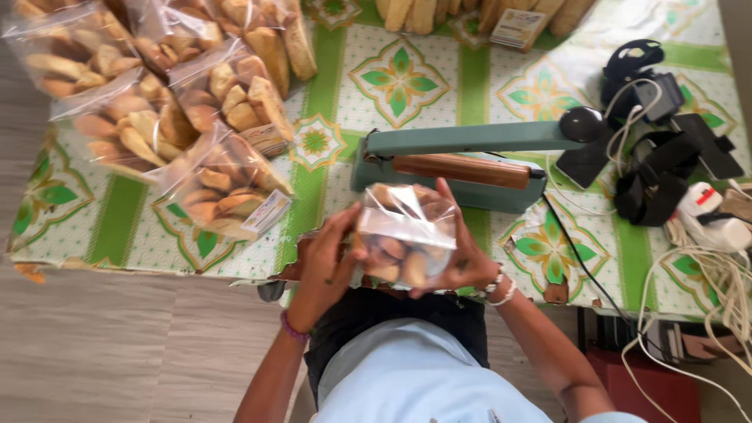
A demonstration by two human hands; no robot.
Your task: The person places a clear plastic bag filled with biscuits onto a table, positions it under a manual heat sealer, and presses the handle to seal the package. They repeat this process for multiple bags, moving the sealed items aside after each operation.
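Just below the middle of the frame, a clear bag of biscuits [406,239] sits between both hands. The left hand [325,262] closes on its left edge and the right hand [462,262] wraps its right side, fingers curled round it. The bag's open, crinkled top points up the frame toward the green heat sealer [439,160], which lies just above it, long axis running left to right across the patterned tablecloth [399,78]. Filled bags [211,117] lie upper left.
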